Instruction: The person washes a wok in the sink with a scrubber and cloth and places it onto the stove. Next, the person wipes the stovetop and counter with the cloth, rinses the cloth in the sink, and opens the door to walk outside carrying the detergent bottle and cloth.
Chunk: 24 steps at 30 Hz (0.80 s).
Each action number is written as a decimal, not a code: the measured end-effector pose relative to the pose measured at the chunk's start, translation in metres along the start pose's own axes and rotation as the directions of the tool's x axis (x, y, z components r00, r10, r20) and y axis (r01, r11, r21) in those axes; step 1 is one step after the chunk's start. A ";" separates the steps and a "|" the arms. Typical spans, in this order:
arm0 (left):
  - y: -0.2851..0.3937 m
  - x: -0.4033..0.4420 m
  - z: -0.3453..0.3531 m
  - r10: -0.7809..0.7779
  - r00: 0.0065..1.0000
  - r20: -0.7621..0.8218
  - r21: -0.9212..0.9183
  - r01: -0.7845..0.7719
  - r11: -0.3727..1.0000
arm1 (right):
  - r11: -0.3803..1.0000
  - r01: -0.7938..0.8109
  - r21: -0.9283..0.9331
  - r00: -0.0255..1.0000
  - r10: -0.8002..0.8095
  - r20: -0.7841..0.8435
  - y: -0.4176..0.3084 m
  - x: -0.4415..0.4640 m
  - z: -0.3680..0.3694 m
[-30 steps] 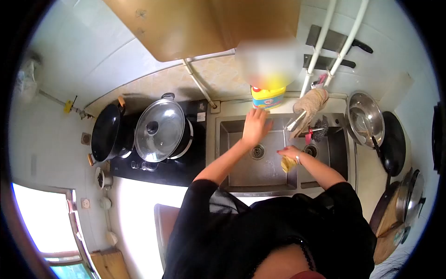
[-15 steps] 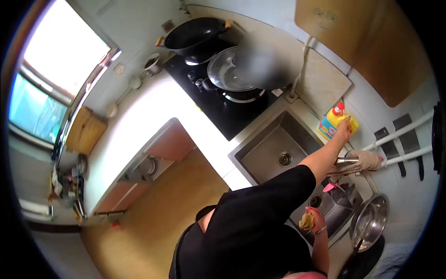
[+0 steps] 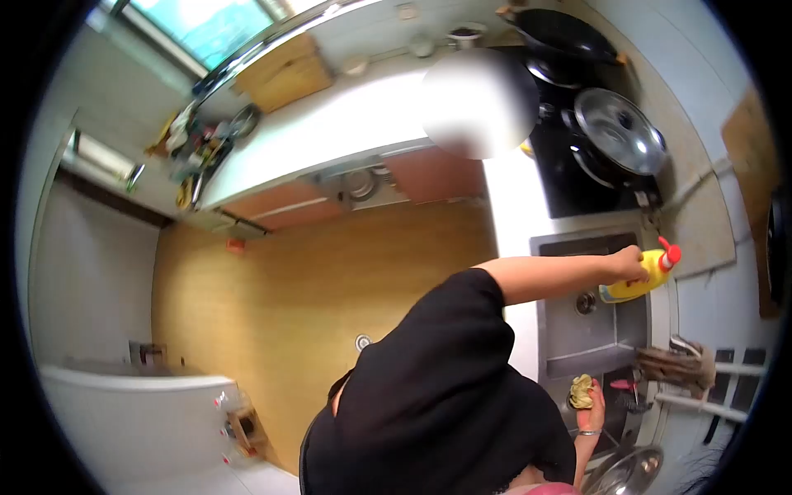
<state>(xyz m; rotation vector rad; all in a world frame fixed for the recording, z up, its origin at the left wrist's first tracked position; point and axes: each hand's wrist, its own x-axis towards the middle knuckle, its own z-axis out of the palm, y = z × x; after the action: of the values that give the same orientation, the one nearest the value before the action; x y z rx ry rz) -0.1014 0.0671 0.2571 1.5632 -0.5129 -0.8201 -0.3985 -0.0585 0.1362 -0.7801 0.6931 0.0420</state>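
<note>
My left hand [image 3: 631, 266] is closed around a yellow dish soap bottle [image 3: 648, 279] with a red pump top. The bottle is tilted over the larger sink basin [image 3: 565, 330], its pump toward the wall. My right hand [image 3: 596, 406] holds a crumpled yellowish cloth [image 3: 582, 392] above the smaller basin. A bracelet circles that wrist. Close to the right hand, a small pink item [image 3: 623, 384] lies by the second basin. A brown towel [image 3: 676, 367] hangs beside the faucet area.
A black stove carries a lidded pot [image 3: 620, 132] and a wok [image 3: 565, 37]. A metal bowl [image 3: 627, 472] stands beyond the smaller basin. The white counter [image 3: 346, 124] runs to the left, with a wooden board [image 3: 285, 73] against the wall.
My left hand has lifted the dish soap bottle from the counter behind the sink and brought it over the basin, tilting it. The view has turned; my right hand still holds the cloth.
</note>
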 end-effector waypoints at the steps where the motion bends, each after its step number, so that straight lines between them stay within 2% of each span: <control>1: 0.003 -0.035 -0.031 0.026 0.999 -0.026 0.075 -0.024 0.997 | 1.000 -0.023 0.010 0.997 0.022 0.072 -0.003 0.006 0.020; 2: -0.010 -0.062 -0.059 0.013 0.996 -0.089 0.062 -0.008 0.998 | 0.998 -0.062 0.028 0.997 0.061 0.037 -0.003 0.017 0.033; 4: -0.036 -0.130 -0.121 -0.059 0.988 -0.146 0.018 0.063 0.998 | 0.995 -0.096 -0.019 0.985 0.098 0.144 0.000 0.036 0.068; 5: -0.045 -0.177 -0.154 -0.094 0.973 -0.211 0.055 0.108 0.993 | 0.992 -0.111 -0.054 0.977 0.119 0.175 0.005 0.048 0.086; 6: -0.071 -0.219 -0.180 -0.093 0.946 -0.310 -0.007 0.095 0.995 | 0.990 -0.127 -0.064 0.966 0.138 0.220 0.009 0.055 0.107; 7: -0.083 -0.272 -0.203 -0.179 0.904 -0.387 -0.092 0.156 0.984 | 0.988 -0.132 -0.084 0.969 0.146 0.198 0.017 0.064 0.123; 8: -0.112 -0.319 -0.218 -0.145 0.864 -0.483 -0.199 0.053 0.979 | 0.982 -0.161 -0.096 0.961 0.178 0.213 0.026 0.075 0.131; 9: -0.138 -0.365 -0.232 -0.183 0.794 -0.580 -0.235 0.052 0.971 | 0.976 -0.189 -0.106 0.952 0.209 0.223 0.038 0.089 0.137; 10: -0.156 -0.414 -0.245 -0.202 0.728 -0.655 -0.225 0.067 0.972 | 0.967 -0.220 -0.129 0.963 0.236 0.127 0.053 0.107 0.135; 11: -0.178 -0.459 -0.253 -0.203 0.540 -0.817 -0.089 0.230 0.969 | 0.965 -0.209 -0.160 0.968 0.227 0.107 0.071 0.112 0.144; 12: -0.196 -0.503 -0.259 -0.162 0.402 -0.901 -0.030 0.315 0.948 | 0.940 -0.282 -0.194 0.955 0.294 0.037 0.089 0.129 0.135; 13: -0.214 -0.547 -0.265 -0.108 0.239 -0.965 -0.003 0.402 0.915 | 0.903 -0.355 -0.243 0.933 0.359 -0.030 0.108 0.154 0.127; 14: -0.244 -0.592 -0.273 -0.081 0.105 -0.991 -0.030 0.416 0.909 | 0.867 -0.401 -0.295 0.916 0.374 -0.144 0.130 0.169 0.129; 15: -0.267 -0.629 -0.273 -0.062 -0.029 -0.998 -0.068 0.431 0.900 | 0.826 -0.448 -0.342 0.890 0.372 -0.265 0.146 0.186 0.127; 17: -0.242 -0.699 -0.273 -0.214 -0.304 -0.928 -0.339 0.451 0.826 | 0.620 -0.660 -0.425 0.751 0.568 -0.337 0.178 0.236 0.125; 18: -0.253 -0.735 -0.275 -0.195 -0.396 -0.897 -0.360 0.401 0.842 | 0.533 -0.638 -0.556 0.763 0.535 -0.362 0.187 0.243 0.151; 19: -0.263 -0.765 -0.275 -0.175 -0.482 -0.859 -0.372 0.351 0.859 | 0.405 -0.681 -0.610 0.684 0.648 -0.334 0.188 0.254 0.184; 21: -0.281 -0.818 -0.278 -0.287 -0.601 -0.746 -0.446 0.133 0.885 | 0.474 -0.440 -0.763 0.866 0.449 -0.220 0.216 0.248 0.263; 22: -0.282 -0.834 -0.278 -0.309 -0.624 -0.718 -0.471 0.108 0.876 | 0.409 -0.422 -0.809 0.852 0.484 -0.200 0.226 0.286 0.289; 23: -0.285 -0.852 -0.281 -0.352 -0.665 -0.659 -0.479 0.010 0.878 | 0.346 -0.398 -0.850 0.835 0.520 -0.180 0.244 0.321 0.320; 24: -0.288 -0.870 -0.281 -0.389 -0.700 -0.599 -0.474 -0.081 0.877 | 0.297 -0.284 -0.912 0.881 0.457 -0.125 0.259 0.330 0.365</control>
<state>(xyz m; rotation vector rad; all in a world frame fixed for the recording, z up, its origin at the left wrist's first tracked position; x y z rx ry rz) -0.4937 0.9366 0.1618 1.3259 1.6252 0.7975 -0.0100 0.2988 -0.0382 -1.6682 0.6535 1.0260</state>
